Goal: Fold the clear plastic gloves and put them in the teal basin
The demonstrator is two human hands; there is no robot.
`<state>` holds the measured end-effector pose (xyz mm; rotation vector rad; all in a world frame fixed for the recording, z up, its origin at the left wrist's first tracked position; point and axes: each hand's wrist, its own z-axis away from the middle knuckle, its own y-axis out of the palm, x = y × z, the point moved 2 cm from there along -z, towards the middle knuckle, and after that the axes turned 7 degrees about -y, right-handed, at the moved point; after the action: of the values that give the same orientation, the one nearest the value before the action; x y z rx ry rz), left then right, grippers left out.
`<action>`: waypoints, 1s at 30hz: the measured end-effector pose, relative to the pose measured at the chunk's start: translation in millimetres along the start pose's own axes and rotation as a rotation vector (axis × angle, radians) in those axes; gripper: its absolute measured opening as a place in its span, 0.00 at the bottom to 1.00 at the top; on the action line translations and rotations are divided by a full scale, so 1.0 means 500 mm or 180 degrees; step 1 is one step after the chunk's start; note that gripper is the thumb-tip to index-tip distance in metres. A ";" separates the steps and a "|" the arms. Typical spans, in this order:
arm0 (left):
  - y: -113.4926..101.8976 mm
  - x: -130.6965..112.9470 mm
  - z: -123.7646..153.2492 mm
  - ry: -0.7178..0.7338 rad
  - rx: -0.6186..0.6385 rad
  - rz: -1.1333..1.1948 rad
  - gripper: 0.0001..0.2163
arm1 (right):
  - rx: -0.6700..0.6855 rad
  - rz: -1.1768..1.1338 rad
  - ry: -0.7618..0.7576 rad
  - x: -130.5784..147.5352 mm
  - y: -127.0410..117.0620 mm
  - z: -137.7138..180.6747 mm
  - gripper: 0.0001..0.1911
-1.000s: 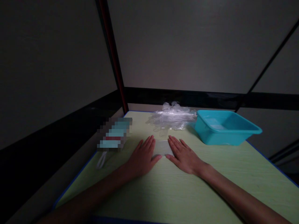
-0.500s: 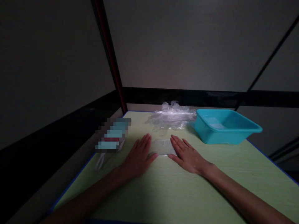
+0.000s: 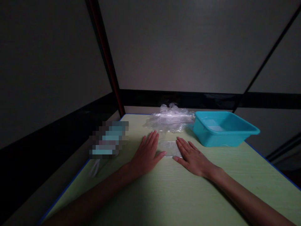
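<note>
My left hand lies flat on the pale green table, fingers stretched out. My right hand lies flat as well, fingers apart. Between them rests a small clear plastic piece, flattened on the table and touched at its edges by both hands. A pile of crumpled clear plastic sits just beyond it. To the right of the pile stands a turquoise plastic tub with something pale inside.
A blurred teal-and-white pack lies at the table's left edge, with a white loop hanging off it. Dark panels and a red-black post close in the back and left. The table has a blue rim.
Both hands stay flat beside the clear piece. The view has shifted slightly, so everything sits a little lower and to the right in the picture.
</note>
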<state>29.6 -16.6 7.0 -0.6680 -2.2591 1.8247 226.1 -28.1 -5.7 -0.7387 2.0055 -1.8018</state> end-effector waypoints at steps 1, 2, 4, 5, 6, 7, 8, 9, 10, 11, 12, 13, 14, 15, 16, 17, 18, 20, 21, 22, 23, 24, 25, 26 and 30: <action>0.003 0.000 0.002 0.0007 -0.0005 0.0069 0.29 | -0.0013 0.0003 0.0015 -0.003 0.001 0.001 0.39; 0.005 0.002 0.005 0.0002 0.0008 0.0143 0.28 | -0.0029 0.0003 0.0031 -0.006 0.003 0.003 0.39; 0.009 0.010 0.013 -0.0059 0.0053 0.0285 0.27 | -0.0057 -0.0009 0.0060 -0.011 0.005 0.004 0.39; 0.009 0.014 0.017 -0.0109 0.0073 0.0346 0.27 | -0.0056 -0.0019 0.0068 -0.013 0.006 0.005 0.39; 0.008 0.017 0.020 -0.0158 0.0080 0.0395 0.26 | -0.0043 -0.0036 0.0069 -0.014 0.006 0.005 0.39; 0.007 0.019 0.022 -0.0194 0.0074 0.0433 0.26 | -0.0023 -0.0066 0.0064 -0.015 0.005 0.005 0.39; 0.005 0.020 0.024 -0.0212 0.0055 0.0463 0.26 | 0.0005 -0.0115 0.0057 -0.016 0.003 0.005 0.39; 0.003 0.019 0.024 -0.0210 0.0034 0.0488 0.25 | 0.0031 -0.0185 0.0061 -0.017 0.001 0.005 0.40; 0.002 0.017 0.025 -0.0188 0.0012 0.0510 0.25 | 0.0046 -0.0275 0.0077 -0.019 -0.003 0.004 0.39; 0.001 0.015 0.024 -0.0161 -0.0008 0.0527 0.25 | 0.0044 -0.0380 0.0103 -0.021 -0.007 0.004 0.39; 0.001 0.013 0.024 -0.0137 -0.0031 0.0540 0.24 | 0.0020 -0.0493 0.0127 -0.023 -0.012 0.003 0.39; 0.001 0.012 0.023 -0.0117 -0.0052 0.0552 0.24 | -0.0031 -0.0613 0.0148 -0.026 -0.017 0.002 0.38; 0.002 0.011 0.023 -0.0107 -0.0078 0.0566 0.24 | -0.0103 -0.0741 0.0159 -0.029 -0.021 0.000 0.36; 0.003 0.012 0.022 -0.0104 -0.0109 0.0583 0.23 | -0.0197 -0.0873 0.0162 -0.033 -0.025 -0.002 0.35; 0.003 0.012 0.021 -0.0105 -0.0142 0.0604 0.23 | -0.0299 -0.1009 0.0163 -0.037 -0.028 -0.004 0.33; 0.004 0.013 0.020 -0.0107 -0.0173 0.0632 0.23 | -0.0410 -0.1139 0.0174 -0.042 -0.030 -0.006 0.30; 0.004 0.014 0.020 -0.0108 -0.0204 0.0663 0.22 | -0.0520 -0.1249 0.0198 -0.047 -0.031 -0.009 0.27; 0.004 0.016 0.019 -0.0097 -0.0247 0.0720 0.22 | -0.0712 -0.1393 0.0246 -0.056 -0.031 -0.013 0.21; 0.004 0.016 0.019 -0.0087 -0.0263 0.0739 0.22 | -0.0783 -0.1435 0.0264 -0.061 -0.031 -0.014 0.18; 0.004 0.016 0.019 -0.0080 -0.0281 0.0750 0.22 | -0.0832 -0.1464 0.0274 -0.065 -0.031 -0.016 0.17; 0.004 0.016 0.019 -0.0072 -0.0290 0.0756 0.22 | -0.0863 -0.1487 0.0275 -0.069 -0.031 -0.016 0.15; 0.004 0.016 0.019 -0.0069 -0.0298 0.0761 0.21 | -0.0874 -0.1509 0.0267 -0.071 -0.031 -0.017 0.14; 0.004 0.016 0.019 -0.0071 -0.0308 0.0767 0.21 | -0.0876 -0.1526 0.0256 -0.074 -0.032 -0.017 0.13; 0.005 0.017 0.018 -0.0078 -0.0312 0.0775 0.21 | -0.0868 -0.1538 0.0243 -0.076 -0.033 -0.017 0.13; 0.007 0.019 0.016 -0.0136 -0.0327 0.0794 0.20 | -0.0826 -0.1571 0.0189 -0.082 -0.039 -0.015 0.12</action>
<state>18.8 -18.7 0.2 -0.9774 -2.4042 1.8522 257.6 0.7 11.2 -1.3757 2.2682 -1.8392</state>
